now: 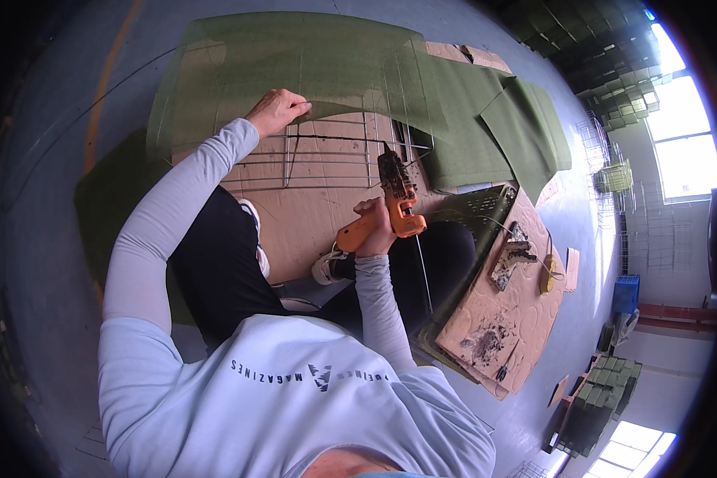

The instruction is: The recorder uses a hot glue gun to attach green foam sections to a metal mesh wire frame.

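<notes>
Glue gun (390,203) sits gripped in my right hand (377,233), while my left hand (277,111) presses curled fingers onto green mesh (295,72) over the wire rack (334,155).

Orange glue gun (390,209), green mesh sheet (295,72)

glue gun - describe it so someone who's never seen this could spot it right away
Start at the cardboard sheet on the floor in front of the seated person, with a wire grid lying on it. Just below the grid's right end, the right hand grips the glue gun. It is the only bright orange thing there, with a dark, crusted nozzle pointing up at the grid.
</notes>
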`<state>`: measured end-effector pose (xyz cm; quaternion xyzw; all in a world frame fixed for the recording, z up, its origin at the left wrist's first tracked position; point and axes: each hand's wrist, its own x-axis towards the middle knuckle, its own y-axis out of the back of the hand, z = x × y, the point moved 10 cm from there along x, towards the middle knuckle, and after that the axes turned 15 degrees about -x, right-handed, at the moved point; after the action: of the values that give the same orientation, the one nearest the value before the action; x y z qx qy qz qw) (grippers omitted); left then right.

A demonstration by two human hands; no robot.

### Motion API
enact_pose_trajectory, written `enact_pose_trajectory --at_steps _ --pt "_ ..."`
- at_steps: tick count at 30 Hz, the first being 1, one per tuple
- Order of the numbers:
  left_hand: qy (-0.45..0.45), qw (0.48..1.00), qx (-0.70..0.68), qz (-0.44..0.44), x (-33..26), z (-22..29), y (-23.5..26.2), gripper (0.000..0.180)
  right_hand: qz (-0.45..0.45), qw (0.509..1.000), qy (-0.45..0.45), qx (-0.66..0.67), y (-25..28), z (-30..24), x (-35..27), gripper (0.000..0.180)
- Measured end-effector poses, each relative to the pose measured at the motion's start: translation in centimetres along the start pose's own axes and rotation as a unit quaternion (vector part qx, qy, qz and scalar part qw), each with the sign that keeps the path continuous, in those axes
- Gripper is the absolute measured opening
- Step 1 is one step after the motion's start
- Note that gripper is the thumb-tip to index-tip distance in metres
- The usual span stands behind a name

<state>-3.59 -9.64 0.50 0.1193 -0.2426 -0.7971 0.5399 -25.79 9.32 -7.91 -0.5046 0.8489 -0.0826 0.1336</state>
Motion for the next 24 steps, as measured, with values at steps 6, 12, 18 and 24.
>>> enact_pose_trajectory --at_steps 6,12,18,24 --pt "0.02 1.0 0.008 -0.013 -0.1 0.4 0.0 0.029 0.009 1.0 -0.007 0.009 0.4 0.1 0.2 0.012" --pt "-0.005 1.0 0.009 0.002 0.0 -0.1 0.1 0.028 0.013 1.0 0.005 -0.005 1.1 -2.4 0.9 0.013" --pt "-0.04 0.998 -0.042 0.028 -0.3 0.0 0.7 0.028 -0.119 0.976 -0.144 -0.111 2.3 -9.2 4.8 0.015" --pt "-0.024 0.999 -0.034 0.01 0.5 -0.3 -0.3 0.029 -0.228 0.911 -0.24 -0.244 5.2 -14.3 10.5 0.021"
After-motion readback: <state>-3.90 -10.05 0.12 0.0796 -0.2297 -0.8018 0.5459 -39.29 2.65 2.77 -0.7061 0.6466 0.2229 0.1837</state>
